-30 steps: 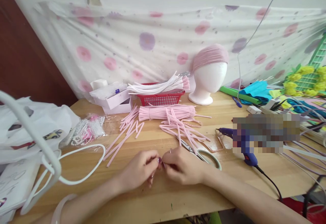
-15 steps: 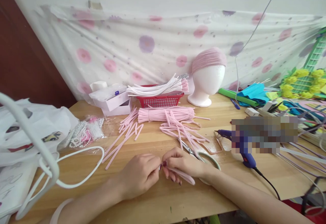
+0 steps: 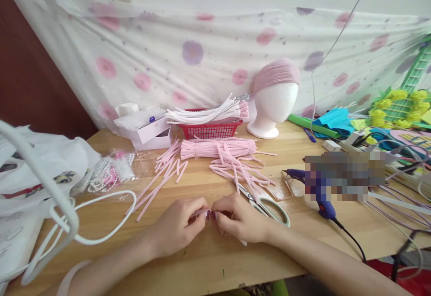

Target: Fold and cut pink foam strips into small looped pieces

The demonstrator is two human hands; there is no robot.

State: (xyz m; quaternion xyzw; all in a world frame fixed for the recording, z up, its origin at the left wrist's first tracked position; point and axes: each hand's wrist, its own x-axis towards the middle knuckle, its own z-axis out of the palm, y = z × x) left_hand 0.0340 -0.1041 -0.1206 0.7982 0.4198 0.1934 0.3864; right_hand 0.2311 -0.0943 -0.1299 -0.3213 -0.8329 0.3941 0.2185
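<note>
Low over the front of the table, my left hand (image 3: pixel 178 226) and my right hand (image 3: pixel 240 219) meet fingertip to fingertip. Both are closed in a pinch on a pink pipe cleaner (image 3: pixel 198 213). Most of it is hidden by the fingers, though a pale end shows below my right hand. Scissors with pale green handles (image 3: pixel 276 211) lie just beyond my right wrist. Loose pink pipe cleaners (image 3: pixel 242 168) are scattered past the scissors, in front of a tied pink bundle (image 3: pixel 218 148). More cut pieces (image 3: pixel 161 179) lie ahead of my left hand.
A blue glue gun (image 3: pixel 321 193) with a black cord rests at right. Behind stand a red basket (image 3: pixel 210 130) of white and pink stems and a foam head (image 3: pixel 276 103). A white looped tube (image 3: pixel 50 193), bagged beads (image 3: pixel 112 172) and boxes (image 3: pixel 144 134) occupy the left.
The fingertips have drawn closer and the pipe cleaner now shows between my left fingers. Its folded end, plain before under my right hand, is mostly hidden. The view has shifted slightly.
</note>
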